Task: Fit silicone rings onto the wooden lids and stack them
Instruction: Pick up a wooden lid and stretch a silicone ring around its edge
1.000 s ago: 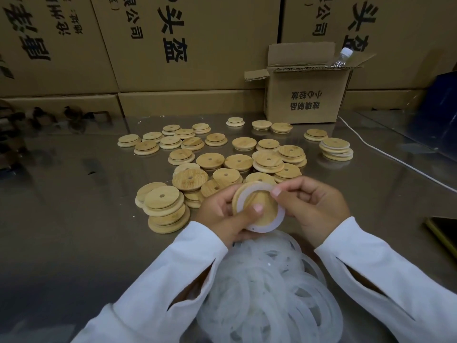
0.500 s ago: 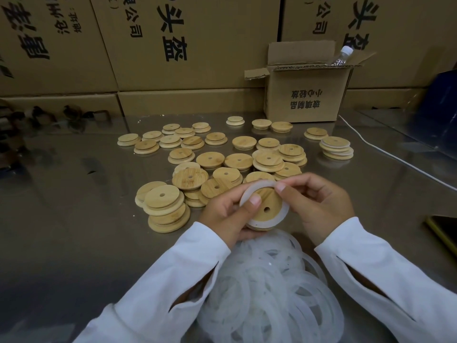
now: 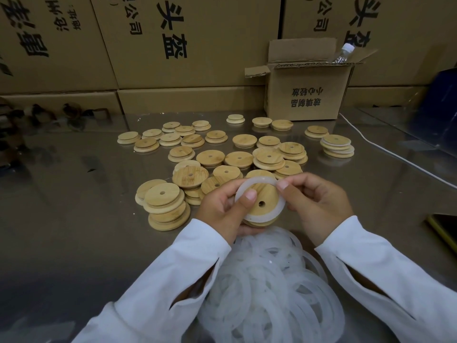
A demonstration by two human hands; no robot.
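L hand [image 3: 222, 211] grips round wood lid [image 3: 265, 194], R hand [image 3: 319, 206] pinches translucent silicone ring [image 3: 259, 181].

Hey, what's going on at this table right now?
A person is fitting a white silicone ring onto a wooden lid: the left hand grips the lid while the right hand pinches the ring at its upper edge. A pile of rings lies nearest the person, and loose lids lie on the table beyond.
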